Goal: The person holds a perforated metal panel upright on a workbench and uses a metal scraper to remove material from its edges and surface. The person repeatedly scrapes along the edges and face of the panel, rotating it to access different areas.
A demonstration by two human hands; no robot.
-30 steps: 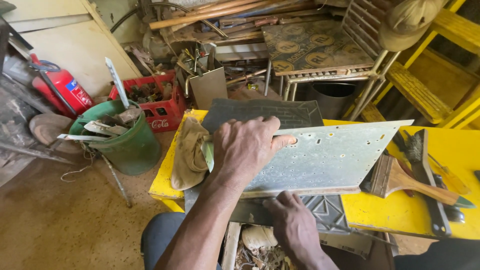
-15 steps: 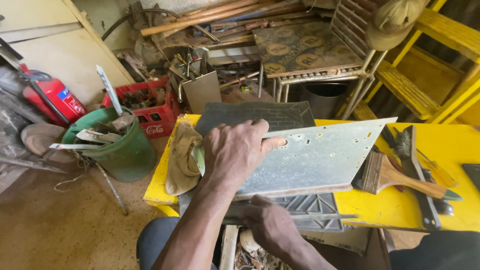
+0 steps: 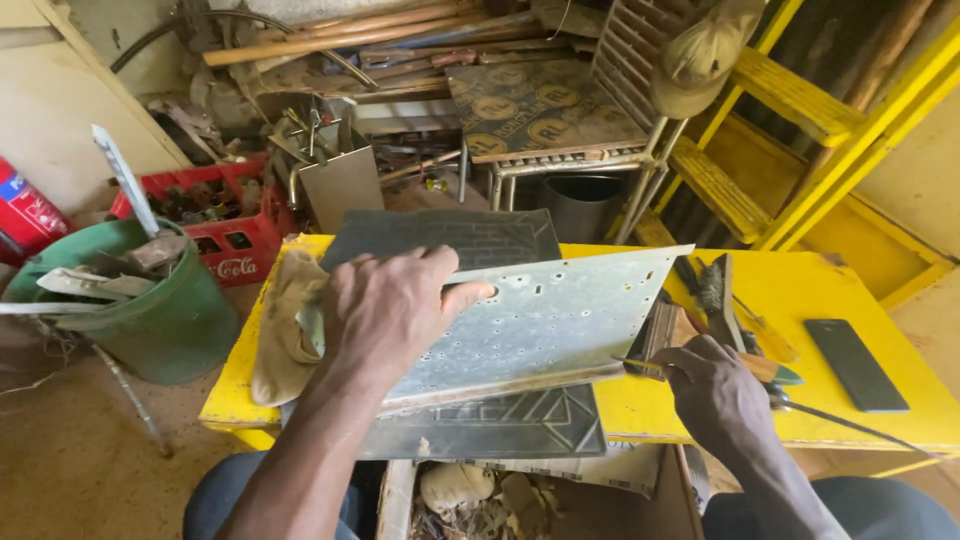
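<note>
Ideally the left hand, spread flat, should pin the perforated metal sheet firmly to the rubber mat on the yellow table while the right hand closes around the paintbrush.

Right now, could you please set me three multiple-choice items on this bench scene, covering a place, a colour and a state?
1. Where does the dark phone lie?
A. right end of the yellow table
B. in the green bucket
C. on the chair

2. What colour is the bottle crate?
A. blue
B. red
C. white

3. What is the left hand doing?
A. hanging free
B. holding a cup
C. pressing on the metal sheet

Answers: 1 A, it rests on the tabletop's right part. 2 B, its walls are red. 3 C, palm and fingers lie flat on the sheet.
</note>
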